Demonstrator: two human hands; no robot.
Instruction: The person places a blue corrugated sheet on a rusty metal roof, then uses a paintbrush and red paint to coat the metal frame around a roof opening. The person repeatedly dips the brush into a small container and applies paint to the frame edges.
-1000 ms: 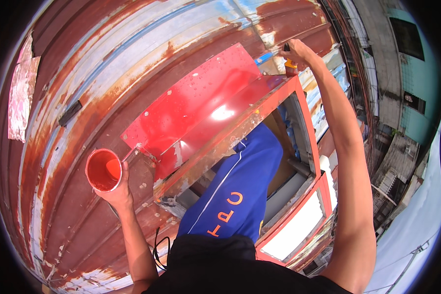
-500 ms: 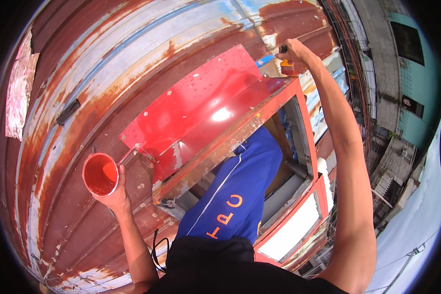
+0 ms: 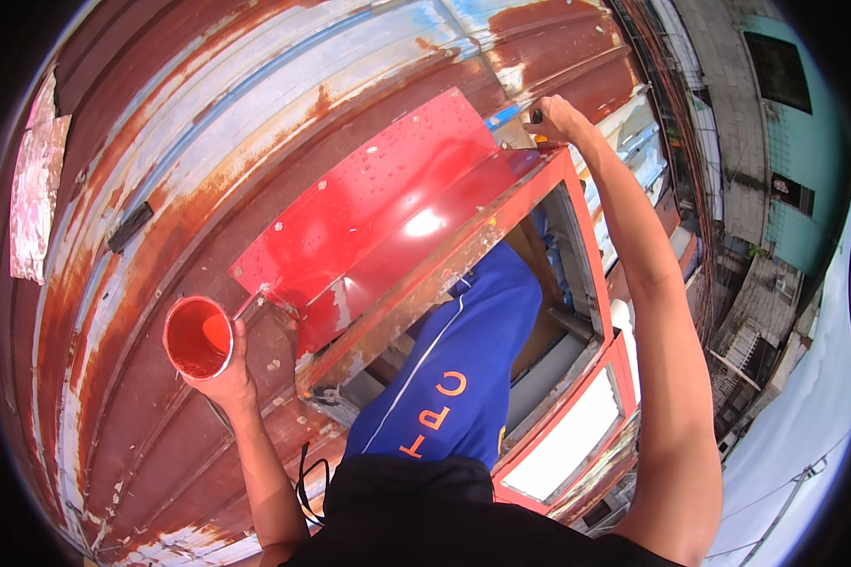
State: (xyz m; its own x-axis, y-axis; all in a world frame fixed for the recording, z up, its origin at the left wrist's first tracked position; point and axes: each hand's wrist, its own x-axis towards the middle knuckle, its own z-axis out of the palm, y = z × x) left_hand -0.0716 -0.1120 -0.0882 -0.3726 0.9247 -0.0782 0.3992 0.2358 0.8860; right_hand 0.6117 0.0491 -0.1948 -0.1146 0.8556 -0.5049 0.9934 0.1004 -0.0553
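Note:
On the left, my left hand [image 3: 225,383] is wrapped round a round cup of red paint [image 3: 199,337], its mouth facing me. My right arm reaches far out to the upper right, where my right hand [image 3: 564,120] is closed on a paintbrush [image 3: 537,116]. Only the dark handle of the brush shows clearly; its bristles are mostly hidden at the far corner of the red wooden frame [image 3: 580,213]. Along that frame's far side lies a shiny bent red metal sheet [image 3: 350,198], with drops and pale spots on it.
My legs in blue trousers [image 3: 444,369] stand inside the framed opening. Rusty corrugated roofing [image 3: 151,283] spreads around it, with a dark block [image 3: 130,227] lying on it. A red-framed white panel [image 3: 563,449] is at lower right. Cables [image 3: 667,104] and a green building [image 3: 780,132] lie beyond.
My right hand has moved slightly down and nearer with the paintbrush, toward the frame's corner. The paint cup in my left hand has barely shifted.

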